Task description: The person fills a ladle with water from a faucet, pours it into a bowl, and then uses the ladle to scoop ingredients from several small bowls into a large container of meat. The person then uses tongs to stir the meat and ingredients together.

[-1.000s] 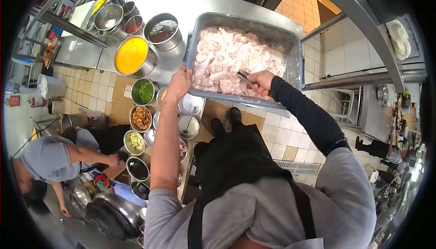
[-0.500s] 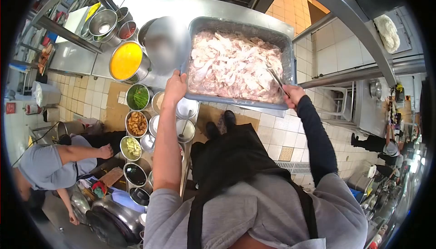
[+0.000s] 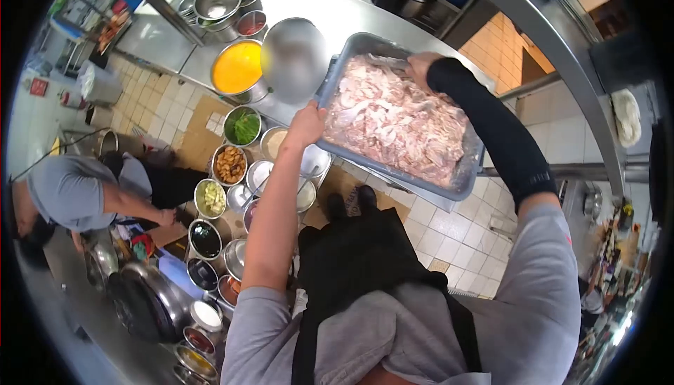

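A large grey plastic tub full of pale raw meat pieces, which look like chicken, sits on the steel counter. My left hand is closed on the tub's rim at the near left corner. At the far side my right hand reaches into the tub over the meat, its fingers curled. The slim metal utensil it held is mostly hidden by the hand and meat.
Left of the tub stand a steel bowl, blurred inside, and a pot of orange liquid. Bowls of chopped greens and browned pieces line a side counter. A co-worker bends at the left. A metal post rises at the right.
My right hand has moved from the tub's near right side to its far side. The view has swung, so the tub appears turned clockwise. My left hand stays on the rim.
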A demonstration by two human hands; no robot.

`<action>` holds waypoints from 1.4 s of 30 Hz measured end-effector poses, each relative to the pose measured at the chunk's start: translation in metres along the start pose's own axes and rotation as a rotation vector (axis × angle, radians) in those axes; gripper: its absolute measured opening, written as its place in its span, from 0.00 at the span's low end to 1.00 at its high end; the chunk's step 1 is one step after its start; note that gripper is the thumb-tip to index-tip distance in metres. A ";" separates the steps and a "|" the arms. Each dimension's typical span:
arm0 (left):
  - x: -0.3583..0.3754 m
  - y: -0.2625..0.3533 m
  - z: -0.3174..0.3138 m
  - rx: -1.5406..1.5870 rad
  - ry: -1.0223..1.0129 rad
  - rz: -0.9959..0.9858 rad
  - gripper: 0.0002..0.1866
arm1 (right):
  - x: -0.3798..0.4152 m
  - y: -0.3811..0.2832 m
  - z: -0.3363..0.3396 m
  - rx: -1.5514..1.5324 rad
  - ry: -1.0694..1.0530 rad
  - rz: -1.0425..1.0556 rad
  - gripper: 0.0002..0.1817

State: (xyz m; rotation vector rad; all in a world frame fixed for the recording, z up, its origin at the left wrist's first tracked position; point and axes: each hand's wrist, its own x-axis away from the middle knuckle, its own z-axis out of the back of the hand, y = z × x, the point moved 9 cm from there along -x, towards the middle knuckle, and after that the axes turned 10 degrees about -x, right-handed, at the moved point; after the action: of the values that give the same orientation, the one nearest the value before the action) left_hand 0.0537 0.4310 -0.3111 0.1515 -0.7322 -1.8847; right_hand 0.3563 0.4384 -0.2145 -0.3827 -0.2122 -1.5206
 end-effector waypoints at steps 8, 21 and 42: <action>0.006 0.009 0.001 -0.079 0.031 0.116 0.21 | -0.005 -0.072 -0.072 0.255 -0.165 0.318 0.10; 0.005 0.000 0.001 0.037 0.032 0.092 0.21 | 0.149 -0.089 0.032 0.204 -0.304 0.141 0.23; 0.013 -0.003 0.001 0.029 0.130 0.129 0.23 | 0.270 0.027 -0.091 0.060 -0.409 -0.186 0.31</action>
State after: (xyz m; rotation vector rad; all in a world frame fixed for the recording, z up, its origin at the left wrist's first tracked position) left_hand 0.0455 0.4206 -0.3094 0.2373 -0.6655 -1.7248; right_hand 0.3871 0.1545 -0.2016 -0.6394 -0.6279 -1.6016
